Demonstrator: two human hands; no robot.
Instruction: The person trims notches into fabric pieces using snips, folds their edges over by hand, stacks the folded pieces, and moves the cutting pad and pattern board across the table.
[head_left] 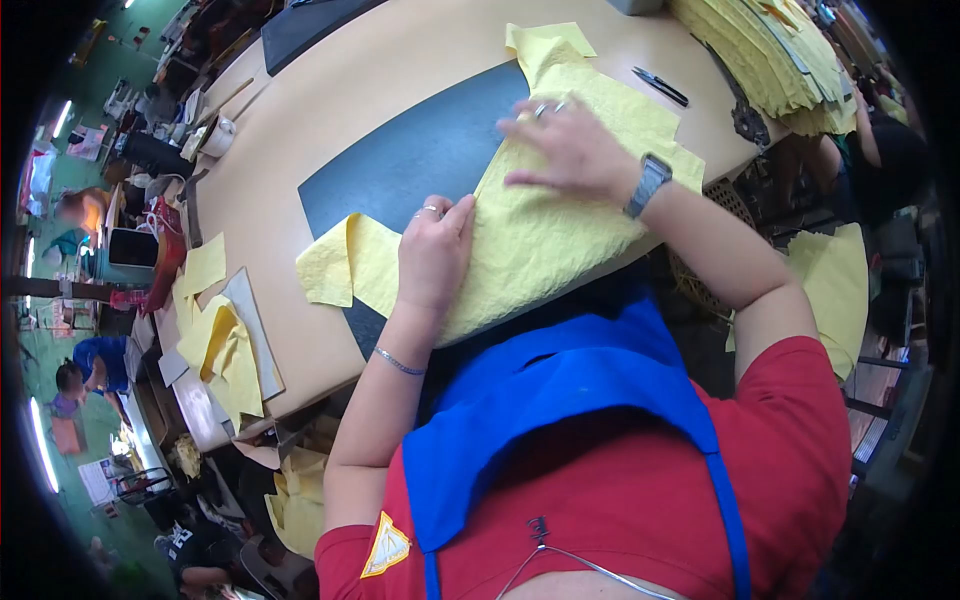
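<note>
The yellow cloth [560, 225] lies on the table [365, 85], partly over a dark board [400, 160], its long axis running from the table's near edge away toward the far side, with a narrower flap turned out toward the left. Its main spread lies to the right of the left hand [433, 250], whose thumb and forefinger are together and appear to pinch the cloth's left border, the palm side resting over the cloth. The right hand [580, 152] is nearer the far end, above the cloth's broad part, its fingers spread apart and blurred; whether they touch the fabric I cannot tell. So the cloth lies beneath the right fingers and right at the left fingertips. Beyond the right hand, snips [660, 87] lie toward the table's right edge, near a stack of yellow pieces [765, 55] at the far right corner; more yellow scraps [225, 350] lie by the left edge
</note>
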